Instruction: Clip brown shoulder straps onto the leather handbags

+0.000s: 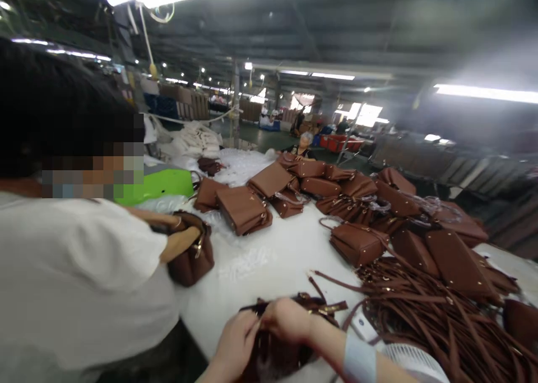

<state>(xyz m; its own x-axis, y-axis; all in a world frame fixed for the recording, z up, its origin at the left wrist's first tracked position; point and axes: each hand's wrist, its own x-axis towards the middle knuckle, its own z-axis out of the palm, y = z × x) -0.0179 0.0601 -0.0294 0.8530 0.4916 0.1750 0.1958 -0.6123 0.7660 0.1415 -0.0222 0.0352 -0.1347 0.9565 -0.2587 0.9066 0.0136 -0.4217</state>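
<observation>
A dark brown handbag (279, 352) lies at the table's near edge, its top turned toward me. My left hand (237, 338) is closed on the near left of the bag's opening, with the thumb side against the rim. Right beside it, my right hand (288, 318) is curled shut at the same opening, its fingertips hidden. A strap end with gold-coloured metal (332, 309) sticks out past my right wrist. The bag's inside is mostly hidden behind my hands.
A co-worker in a white shirt (79, 276) stands close on my left, hands in another brown handbag (191, 265). Brown handbags (244, 209) are heaped across the white table (290, 248). Loose straps (416, 304) and a white fan (414, 360) lie at right.
</observation>
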